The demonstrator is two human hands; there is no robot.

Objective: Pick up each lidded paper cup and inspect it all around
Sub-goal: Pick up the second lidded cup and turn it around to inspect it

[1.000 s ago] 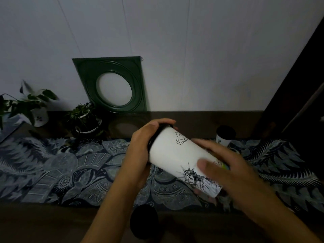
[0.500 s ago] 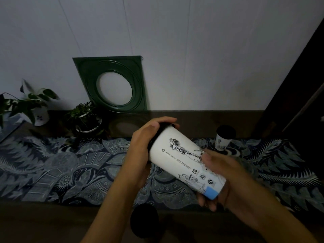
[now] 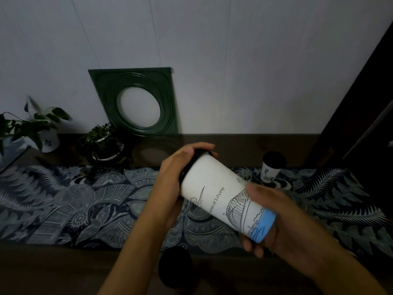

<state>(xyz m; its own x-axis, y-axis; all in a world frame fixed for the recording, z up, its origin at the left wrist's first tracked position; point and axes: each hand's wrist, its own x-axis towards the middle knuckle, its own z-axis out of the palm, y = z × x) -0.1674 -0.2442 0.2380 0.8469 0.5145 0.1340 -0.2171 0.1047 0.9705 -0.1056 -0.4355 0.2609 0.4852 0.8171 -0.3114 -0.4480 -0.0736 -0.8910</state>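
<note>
I hold a tall white paper cup [image 3: 214, 188] on its side above the patterned cloth, black lid up-left, blue-banded base down-right. Line drawings and the words "of Liberty" face me. My left hand [image 3: 172, 173] wraps the black lid end. My right hand [image 3: 274, 218] cups the base, thumb across the top. A second, smaller lidded cup [image 3: 271, 169] stands upright at the back right. A third cup's black lid [image 3: 175, 265] shows near the front edge, under my left forearm.
A dark patterned cloth [image 3: 63, 205] covers the wooden table. A green square frame [image 3: 136, 101] with a round opening leans on the wall. Two potted plants [image 3: 102, 143] [image 3: 40, 128] stand at the back left. A dark panel [image 3: 365, 116] rises on the right.
The cup has been turned about its long axis between both hands: the printed side with small icons has rolled away, and a bridge drawing with lettering now faces me. Both hands stay in place.
</note>
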